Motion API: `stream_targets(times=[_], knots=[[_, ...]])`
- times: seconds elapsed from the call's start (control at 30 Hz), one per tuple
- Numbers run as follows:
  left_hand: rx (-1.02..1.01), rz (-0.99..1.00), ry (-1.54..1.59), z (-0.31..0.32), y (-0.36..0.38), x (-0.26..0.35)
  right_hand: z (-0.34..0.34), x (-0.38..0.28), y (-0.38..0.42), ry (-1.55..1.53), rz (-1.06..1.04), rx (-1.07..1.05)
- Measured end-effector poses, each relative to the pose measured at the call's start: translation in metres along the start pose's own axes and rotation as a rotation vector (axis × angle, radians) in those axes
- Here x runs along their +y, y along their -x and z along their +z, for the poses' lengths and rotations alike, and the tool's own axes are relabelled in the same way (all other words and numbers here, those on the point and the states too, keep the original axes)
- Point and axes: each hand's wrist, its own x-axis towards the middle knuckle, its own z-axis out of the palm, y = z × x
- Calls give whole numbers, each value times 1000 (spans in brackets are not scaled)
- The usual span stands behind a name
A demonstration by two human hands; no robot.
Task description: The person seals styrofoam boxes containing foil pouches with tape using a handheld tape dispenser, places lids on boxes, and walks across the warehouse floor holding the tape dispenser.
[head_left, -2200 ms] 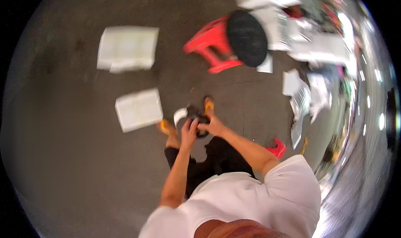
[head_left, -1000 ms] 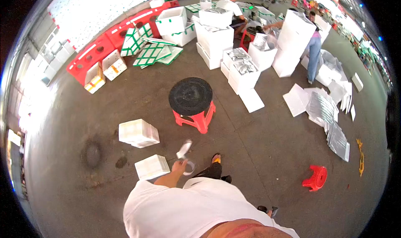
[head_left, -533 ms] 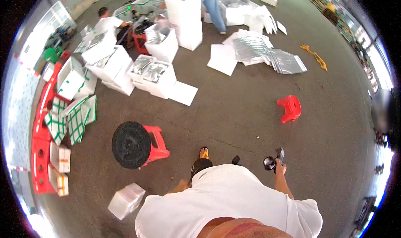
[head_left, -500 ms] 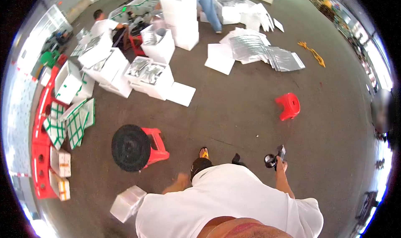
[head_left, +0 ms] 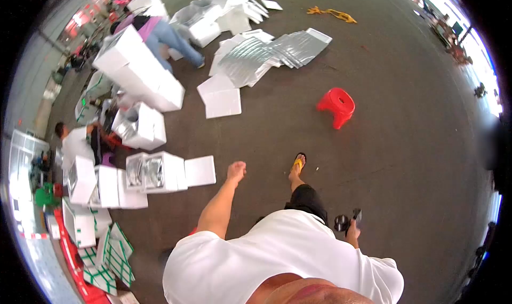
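Observation:
My left hand (head_left: pixel 237 171) is stretched out ahead over the floor, its fingers curled closed with nothing visible in them. Low at my right side, my right hand (head_left: pixel 352 233) grips a dark tape dispenser (head_left: pixel 357 217), with a round roll (head_left: pixel 341 223) on its left. A red plastic stool (head_left: pixel 337 106) stands on the floor ahead to the right. To the left of my left hand lies a flat white foam lid (head_left: pixel 200 170), beside open foam boxes (head_left: pixel 169 171) with silvery lining.
Silver foil sheets (head_left: pixel 248 61) and white foam panels (head_left: pixel 223 102) lie ahead. Tall stacked foam boxes (head_left: pixel 160 88) stand at left, near a bending person (head_left: pixel 168 37) and a seated person (head_left: pixel 77 144). Green-taped panels (head_left: pixel 118 258) lean by a red barrier (head_left: pixel 80 274). Yellow rope (head_left: pixel 333 14) lies farther off.
My view has turned left and moved forward. My left arm has swung forward; my right hand still holds the tape dispenser. The stool with the black round top has left clear view.

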Motion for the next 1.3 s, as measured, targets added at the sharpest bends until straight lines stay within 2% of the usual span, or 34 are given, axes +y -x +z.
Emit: stream_targets(times=[0.03,0.1,0.13,0.17,0.2,0.23,0.27,0.3,0.33,0.37,0.4,0.43,0.47,0.57,0.6,0.67,0.7,0.73,0.77,0.83,0.87,0.9,0.93,0.97,1.0,1.03,1.07,1.1,1.17,1.23,1.3], knots=[[-102,-41,32,20,-5,10,-13,-43,63,14,8,-31],[-304,-34,-17,46,-15,13,-5,-37,36,25,153,23],[-300,-36,-98,51,-25,0,5,-42,23,17,206,28],[-283,-197,-56,53,-26,-1,18,-56,12,21,239,30],[-197,-306,-78,53,-39,-27,30,-77,1,46,255,32],[-431,-54,-435,36,-60,-52,49,-103,-13,84,246,32],[-556,350,-928,25,-73,-54,72,-134,-31,139,212,30],[-544,744,-1206,24,-71,-17,98,-168,-54,201,148,26],[-567,542,-1240,10,-90,-16,132,-213,-77,203,60,19],[-508,207,-1017,11,-106,11,181,-262,-103,-424,128,-65],[-315,-257,-448,19,-126,39,210,-355,-101,-335,141,-59],[-111,-501,118,31,-144,68,234,-415,-113,-232,64,-149],[-56,-515,331,44,-164,93,267,-473,-134,-232,-14,-229],[226,-343,396,98,-226,219,348,-657,-129,-271,-229,-415],[251,-336,434,107,-255,228,377,-697,-141,-254,-260,-446],[172,-355,348,122,-316,249,417,-768,-163,-261,-493,-540],[177,-349,366,125,-351,257,435,-798,-166,-321,-522,-574],[-201,-149,-494,125,-385,261,441,-821,-167,-379,-546,-605],[-347,276,-1303,126,-418,267,445,-848,-147,-401,-437,-585],[-349,393,-1139,137,-480,276,475,-853,-184,-421,-366,-479],[-355,451,-1060,143,-506,295,475,-852,-185,-408,-181,-323],[-626,498,-1372,161,-555,330,473,-846,-199,-373,-100,-349],[-925,602,-1600,179,-604,369,474,-845,-200,-443,30,-277],[-902,658,-1502,199,-641,436,480,-810,-239,-615,-18,-369],[-297,300,-1189,247,-679,473,475,-792,-249,-635,-4,-356],[-444,870,-1449,274,-747,515,467,-777,-251,-537,77,-213],[-312,689,-957,310,-775,581,465,-774,-246,-467,178,-112],[-270,191,-751,347,-800,666,475,-785,-242,-441,261,-72],[-187,271,-441,411,-885,743,493,-809,-249,-441,362,-19],[-122,327,-377,466,-937,834,521,-846,-274,-462,414,0],[-138,327,-128,523,-992,883,547,-895,-317,-485,440,5]])
